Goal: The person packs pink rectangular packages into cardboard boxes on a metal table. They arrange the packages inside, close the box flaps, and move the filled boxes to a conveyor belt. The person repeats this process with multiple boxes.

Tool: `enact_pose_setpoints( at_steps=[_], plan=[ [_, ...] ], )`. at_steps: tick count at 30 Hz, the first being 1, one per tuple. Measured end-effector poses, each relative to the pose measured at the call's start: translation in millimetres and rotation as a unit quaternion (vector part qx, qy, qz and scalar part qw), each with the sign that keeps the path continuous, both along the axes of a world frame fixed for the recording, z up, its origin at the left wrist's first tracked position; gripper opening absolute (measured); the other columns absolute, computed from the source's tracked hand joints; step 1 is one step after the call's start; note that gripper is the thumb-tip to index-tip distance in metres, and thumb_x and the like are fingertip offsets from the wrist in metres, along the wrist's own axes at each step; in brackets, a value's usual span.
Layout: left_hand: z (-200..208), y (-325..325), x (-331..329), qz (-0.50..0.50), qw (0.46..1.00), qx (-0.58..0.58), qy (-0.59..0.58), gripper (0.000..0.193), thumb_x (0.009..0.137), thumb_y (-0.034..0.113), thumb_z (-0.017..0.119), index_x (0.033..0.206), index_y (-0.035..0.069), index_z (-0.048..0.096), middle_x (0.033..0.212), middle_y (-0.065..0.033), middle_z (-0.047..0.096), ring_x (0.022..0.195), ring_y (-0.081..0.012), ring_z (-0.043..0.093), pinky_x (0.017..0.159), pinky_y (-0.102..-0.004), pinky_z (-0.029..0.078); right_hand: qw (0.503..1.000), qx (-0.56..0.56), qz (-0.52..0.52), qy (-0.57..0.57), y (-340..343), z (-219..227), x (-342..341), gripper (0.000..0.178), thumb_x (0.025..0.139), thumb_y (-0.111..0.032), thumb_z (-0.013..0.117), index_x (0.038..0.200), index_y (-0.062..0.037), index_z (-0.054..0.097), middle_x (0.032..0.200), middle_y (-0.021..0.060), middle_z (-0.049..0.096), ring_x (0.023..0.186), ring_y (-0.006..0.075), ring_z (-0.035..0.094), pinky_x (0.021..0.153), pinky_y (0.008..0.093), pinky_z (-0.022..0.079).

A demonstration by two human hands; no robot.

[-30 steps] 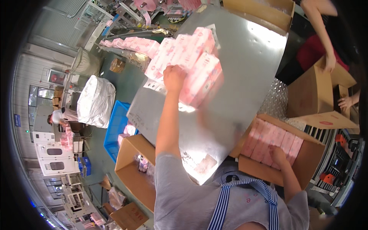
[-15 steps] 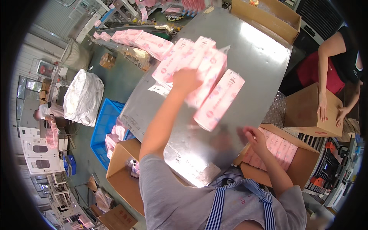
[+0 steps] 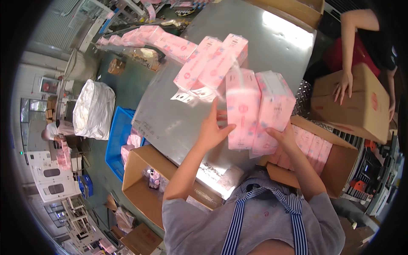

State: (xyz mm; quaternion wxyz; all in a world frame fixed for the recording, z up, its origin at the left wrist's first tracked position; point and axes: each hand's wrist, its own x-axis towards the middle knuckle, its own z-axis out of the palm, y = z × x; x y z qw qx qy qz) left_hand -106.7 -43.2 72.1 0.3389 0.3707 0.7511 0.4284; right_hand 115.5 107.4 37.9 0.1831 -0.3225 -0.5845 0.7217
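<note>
Two pink plastic-wrapped tissue packs, a left one (image 3: 243, 108) and a right one (image 3: 275, 108), stand side by side, tilted, at the near right of the metal table (image 3: 163, 108). My left hand (image 3: 213, 129) presses the left pack's outer side, thumb on its front. Gripping the right pack's near right edge is my right hand (image 3: 284, 135), its thumb in front and other fingers mostly hidden behind. The pair is squeezed between both hands. Farther off, two more tissue packs (image 3: 197, 63) lie side by side, with white printed slips (image 3: 184, 97) by their near ends.
A line of pink packs (image 3: 174, 46) reaches the table from the far left. An open carton (image 3: 343, 170) holding pink packs is at my right. Another carton (image 3: 146, 168) and a blue crate (image 3: 114, 138) stand left. Across, a co-worker's hand (image 3: 345, 87) rests on a carton (image 3: 327, 102).
Two packs have come nearer and to the right, away from the group. My left hand has drawn back toward me; my right hand has risen onto the right pack. The co-worker's carton has tilted.
</note>
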Motion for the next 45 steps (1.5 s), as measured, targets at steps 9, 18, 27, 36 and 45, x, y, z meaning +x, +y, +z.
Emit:
enact_pose_setpoints(
  at_steps=[9, 18, 27, 36, 45],
  plan=[
    [33.4, 44.9, 126.0, -0.218, 0.972, -0.076, 0.051, 0.071, 0.072, 0.045, 0.074, 0.124, 0.003, 0.048, 0.102, -0.0168, 0.063, 0.094, -0.0349, 0.063, 0.078, -0.0419, 0.051, 0.972, 0.216, -0.081, -0.051, -9.9, 35.6, 175.8, 0.067, 0.072, -0.028, 0.078, 0.123, 0.0019, 0.047, 0.109, 0.0128, 0.059, 0.102, 0.0237, 0.058, 0.090, 0.0363, 0.046],
    [-98.0, 95.7, 254.1, -0.262, 0.934, -0.203, 0.131, 0.056, 0.088, 0.041, 0.054, 0.121, -0.004, 0.050, 0.101, -0.0267, 0.061, 0.089, -0.0419, 0.061, 0.077, -0.0459, 0.050, 0.980, -0.059, -0.124, -0.143, 1.6, -38.5, 284.2, 0.043, 0.091, -0.024, 0.060, 0.124, 0.0016, 0.048, 0.111, 0.0100, 0.061, 0.098, 0.0153, 0.058, 0.085, 0.0295, 0.048],
    [-58.7, 108.1, 120.2, -0.150, 0.898, 0.046, 0.412, 0.026, 0.079, 0.021, 0.062, 0.101, 0.010, 0.067, 0.110, -0.0144, 0.058, 0.105, -0.0324, 0.052, 0.090, -0.0440, 0.042, 0.898, 0.090, 0.024, -0.431, 9.4, -179.7, 221.2, 0.063, 0.075, -0.017, 0.059, 0.131, 0.0039, 0.039, 0.114, 0.0275, 0.057, 0.104, 0.0397, 0.057, 0.087, 0.0452, 0.046],
    [-28.3, 136.2, -157.1, 0.286, 0.847, -0.293, 0.338, 0.108, 0.067, 0.055, 0.068, 0.146, 0.005, 0.014, 0.142, -0.0251, 0.034, 0.135, -0.0353, 0.029, 0.105, -0.0571, 0.027, 0.924, 0.336, -0.072, -0.167, 18.8, -47.0, 107.5, 0.047, 0.079, -0.003, 0.058, 0.125, -0.0030, 0.048, 0.113, 0.0158, 0.053, 0.100, 0.0290, 0.056, 0.087, 0.0352, 0.046],
    [-6.9, 65.1, -154.8, -0.095, 0.952, -0.286, -0.053, 0.102, 0.071, 0.066, 0.064, 0.144, 0.008, 0.023, 0.128, -0.0173, 0.051, 0.111, -0.0251, 0.055, 0.091, -0.0422, 0.046, 0.992, -0.018, -0.105, -0.063, 107.5, -56.7, -53.4, 0.066, 0.094, -0.055, 0.040, 0.138, -0.0061, 0.039, 0.134, 0.0125, 0.046, 0.122, 0.0230, 0.047, 0.098, 0.0359, 0.040]
  ],
)
